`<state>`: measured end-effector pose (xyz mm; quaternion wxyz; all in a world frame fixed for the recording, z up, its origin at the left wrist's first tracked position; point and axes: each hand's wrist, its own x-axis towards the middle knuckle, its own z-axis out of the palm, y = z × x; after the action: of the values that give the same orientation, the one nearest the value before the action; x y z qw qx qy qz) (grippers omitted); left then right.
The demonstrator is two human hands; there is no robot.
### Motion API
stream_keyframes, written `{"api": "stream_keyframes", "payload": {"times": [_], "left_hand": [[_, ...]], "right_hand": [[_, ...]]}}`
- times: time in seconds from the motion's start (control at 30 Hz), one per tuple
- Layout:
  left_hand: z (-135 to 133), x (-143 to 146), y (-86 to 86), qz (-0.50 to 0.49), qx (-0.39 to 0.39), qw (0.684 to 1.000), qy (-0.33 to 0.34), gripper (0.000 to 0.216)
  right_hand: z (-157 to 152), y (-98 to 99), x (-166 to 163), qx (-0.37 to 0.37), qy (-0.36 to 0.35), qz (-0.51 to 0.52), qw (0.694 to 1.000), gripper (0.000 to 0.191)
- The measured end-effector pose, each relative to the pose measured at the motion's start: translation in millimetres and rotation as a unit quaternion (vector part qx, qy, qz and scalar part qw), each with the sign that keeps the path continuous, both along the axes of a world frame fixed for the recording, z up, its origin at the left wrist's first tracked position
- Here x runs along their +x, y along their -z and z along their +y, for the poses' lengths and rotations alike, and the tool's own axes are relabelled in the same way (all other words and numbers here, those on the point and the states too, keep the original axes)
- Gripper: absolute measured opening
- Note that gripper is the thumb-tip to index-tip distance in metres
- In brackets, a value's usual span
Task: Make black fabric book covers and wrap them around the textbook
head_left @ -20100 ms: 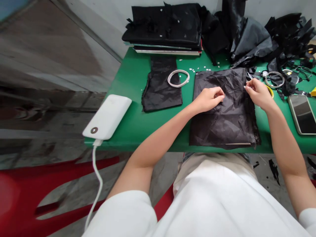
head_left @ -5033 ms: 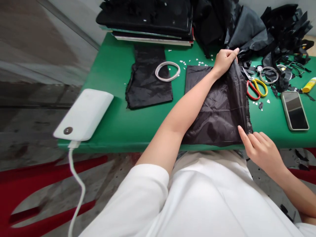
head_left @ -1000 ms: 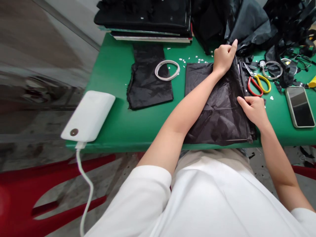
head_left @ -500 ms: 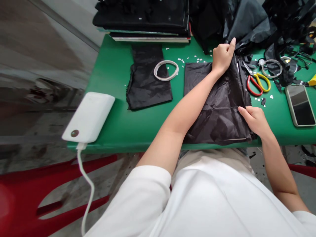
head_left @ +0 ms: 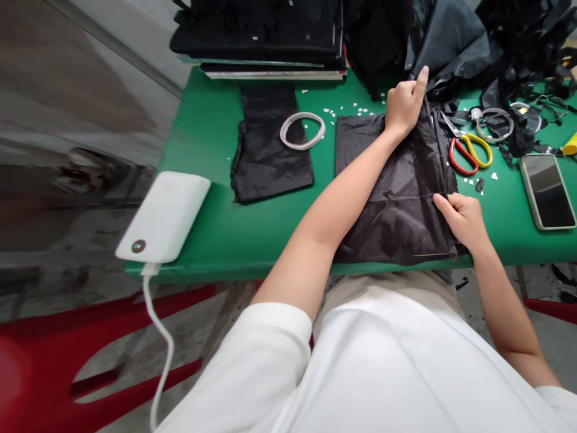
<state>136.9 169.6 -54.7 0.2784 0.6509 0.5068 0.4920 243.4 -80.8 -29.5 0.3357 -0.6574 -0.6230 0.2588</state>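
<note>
A thin black plastic sheet (head_left: 396,222), creased and folded over a flat stack, lies at the table's front edge. My left hand (head_left: 404,103) is closed at its far right corner, pinching the sheet there and lifting it a little. Lower on the same right edge, my right hand (head_left: 464,218) is closed too, with the thumb on top of the sheet and the fingers curled beneath. Scissors (head_left: 469,153) with one red and one yellow handle lie just right of the sheet, blades pointing away.
On the green table (head_left: 211,234) are a white power bank (head_left: 164,216) with a cable, a folded black piece (head_left: 273,162), a roll of tape (head_left: 303,131) and a phone (head_left: 547,191). Black scraps (head_left: 525,36) and a stack of black-covered boards (head_left: 256,36) stand at the back.
Both hands keep their hold on the black sheet in nearly the same places. The whole view has shifted very slightly; nothing else visibly moves.
</note>
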Motion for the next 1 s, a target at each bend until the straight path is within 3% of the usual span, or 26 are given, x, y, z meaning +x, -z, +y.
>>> {"api": "stream_keyframes", "payload": {"times": [0.13, 0.33, 0.57, 0.73, 0.83, 1.0], "left_hand": [[-1.0, -4.2, 0.2, 0.007, 0.007, 1.000, 0.016, 0.058], [-2.4, -8.8, -1.7, 0.028, 0.004, 0.999, 0.046, 0.057], [-5.7, -8.7, -3.3, 0.052, -0.017, 0.995, 0.079, 0.050], [-8.0, -10.3, -3.0, 0.075, -0.007, 0.993, 0.093, 0.054], [-8.1, -11.4, -2.8, 0.086, 0.001, 0.993, 0.086, 0.057], [-7.9, -11.3, -3.7, 0.100, 0.003, 0.991, 0.087, 0.056]], "right_hand": [[-2.5, -3.3, -0.7, 0.006, 0.004, 0.040, 0.999, 0.053], [8.1, -4.8, 4.3, -0.026, 0.039, 0.065, 0.997, 0.032], [71.4, -14.1, 11.8, -0.049, -0.002, -0.044, 0.998, 0.027], [109.8, -23.5, 3.6, -0.038, -0.029, -0.150, 0.988, 0.046], [118.9, -16.7, -3.0, -0.048, 0.006, -0.181, 0.982, 0.048], [121.5, 4.9, -4.3, 0.000, 0.038, -0.173, 0.984, 0.045]]}}
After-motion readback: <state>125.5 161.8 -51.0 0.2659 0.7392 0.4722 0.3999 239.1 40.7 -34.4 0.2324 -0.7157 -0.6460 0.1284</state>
